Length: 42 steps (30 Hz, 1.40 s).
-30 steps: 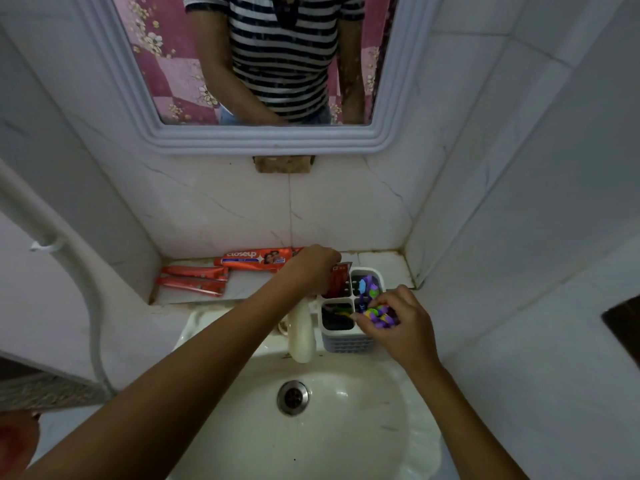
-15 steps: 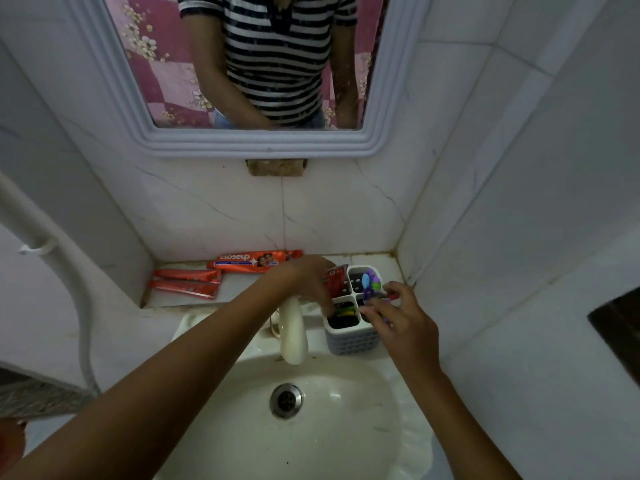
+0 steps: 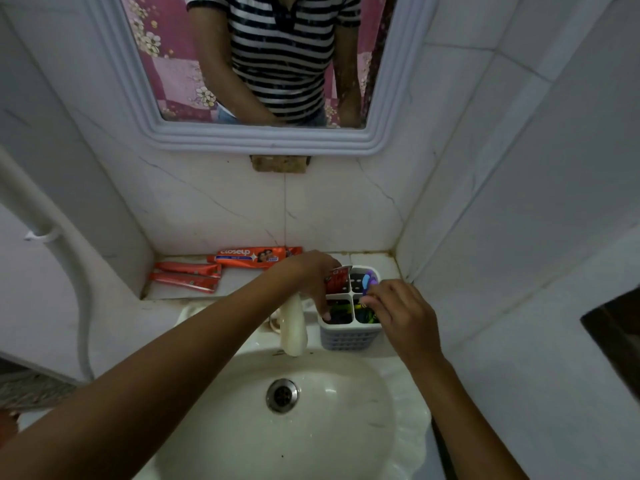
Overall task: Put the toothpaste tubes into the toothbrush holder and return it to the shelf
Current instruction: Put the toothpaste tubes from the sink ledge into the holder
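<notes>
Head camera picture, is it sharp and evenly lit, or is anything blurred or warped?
Head view: dim, bluish light; wide-angle bending of the white tiled walls; right hand fingertips slightly smeared over the white four-compartment holder; soft glare beside the metal sink drain.

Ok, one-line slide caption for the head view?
Both hands at the toothbrush holder on the basin edge; three toothpaste tubes on the shelf.

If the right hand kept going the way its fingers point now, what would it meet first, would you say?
Most likely the toothbrushes in the toothbrush holder: the right hand is already at them, though depth is unclear.
</notes>
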Available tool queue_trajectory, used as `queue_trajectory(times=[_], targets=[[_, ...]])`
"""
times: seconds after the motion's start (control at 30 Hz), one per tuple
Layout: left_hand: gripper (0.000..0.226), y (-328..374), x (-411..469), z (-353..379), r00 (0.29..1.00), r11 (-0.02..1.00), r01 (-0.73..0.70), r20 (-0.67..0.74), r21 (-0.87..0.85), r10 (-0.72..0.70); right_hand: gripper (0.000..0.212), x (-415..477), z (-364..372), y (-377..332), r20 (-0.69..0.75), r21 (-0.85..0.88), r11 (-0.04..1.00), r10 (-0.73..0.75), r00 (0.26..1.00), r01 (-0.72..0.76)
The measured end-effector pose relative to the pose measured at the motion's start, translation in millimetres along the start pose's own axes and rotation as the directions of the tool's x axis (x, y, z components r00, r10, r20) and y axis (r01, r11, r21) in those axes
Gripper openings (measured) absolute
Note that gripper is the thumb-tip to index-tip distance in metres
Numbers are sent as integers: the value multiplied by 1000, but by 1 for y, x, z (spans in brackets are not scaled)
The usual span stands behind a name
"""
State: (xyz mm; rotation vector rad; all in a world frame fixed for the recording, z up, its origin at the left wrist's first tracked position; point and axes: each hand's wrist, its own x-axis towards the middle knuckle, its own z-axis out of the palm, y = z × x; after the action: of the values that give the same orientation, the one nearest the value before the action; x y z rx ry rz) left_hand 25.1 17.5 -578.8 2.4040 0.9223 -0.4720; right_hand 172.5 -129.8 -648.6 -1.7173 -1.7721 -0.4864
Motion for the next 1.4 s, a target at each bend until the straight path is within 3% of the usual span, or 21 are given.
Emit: queue_trajectory(times=[0.07, 0.17, 0.3, 0.43, 0.53, 0.7, 0.77, 0.87, 0.97, 1.07, 1.2, 1.27, 1.4], targets=[[73, 1, 0, -1, 1000, 1000, -20, 4, 1, 20, 22, 8, -3, 2, 100, 19, 1000, -1, 995, -1], [75, -1, 2, -1, 1000, 999, -31, 2, -11, 31, 18, 16, -6, 2, 232, 100, 984, 119, 965, -146], [78, -4, 5, 1, 999, 999, -35, 3, 3, 35, 12, 4, -10, 0, 278, 160, 945, 234, 932, -285], [77, -4, 7, 1, 999, 999, -42, 2, 26, 42, 37, -7, -15, -7, 340, 195, 912, 283, 897, -362], [77, -5, 8, 2, 999, 999, -41, 3, 27, 41, 58, -8, -24, -9, 354, 311, 811, 386, 852, -496], [77, -6, 7, 2, 999, 998, -52, 3, 30, 52, 41, -5, -28, 8, 383, 584, 470, 559, 735, -662], [77, -7, 8, 2, 999, 998, -51, 7, 30, 51, 35, -1, -30, 12, 443, 574, 450, 533, 721, -684], [78, -8, 10, 3, 999, 998, -49, 4, 37, 49, 30, 3, -37, 11, 395, 578, 509, 509, 765, -637], [78, -8, 12, 4, 999, 998, -53, 5, 42, 53, 18, 12, -40, 4, 360, 453, 666, 471, 805, -593], [74, -8, 13, 5, 998, 997, -58, 3, 43, 58, 10, 28, -39, -4, 387, 53, 869, 437, 812, -493], [75, -9, 15, 7, 998, 998, -57, 11, 41, 56, 30, 56, -37, -19, 531, -323, 867, 499, 685, -380], [76, -8, 15, 7, 998, 998, -57, 17, 39, 56, 39, 63, -32, -24, 569, -430, 844, 529, 629, -322], [78, -7, 15, 6, 998, 997, -57, 21, 48, 56, 37, 68, -28, -28, 600, -493, 847, 497, 627, -199]])
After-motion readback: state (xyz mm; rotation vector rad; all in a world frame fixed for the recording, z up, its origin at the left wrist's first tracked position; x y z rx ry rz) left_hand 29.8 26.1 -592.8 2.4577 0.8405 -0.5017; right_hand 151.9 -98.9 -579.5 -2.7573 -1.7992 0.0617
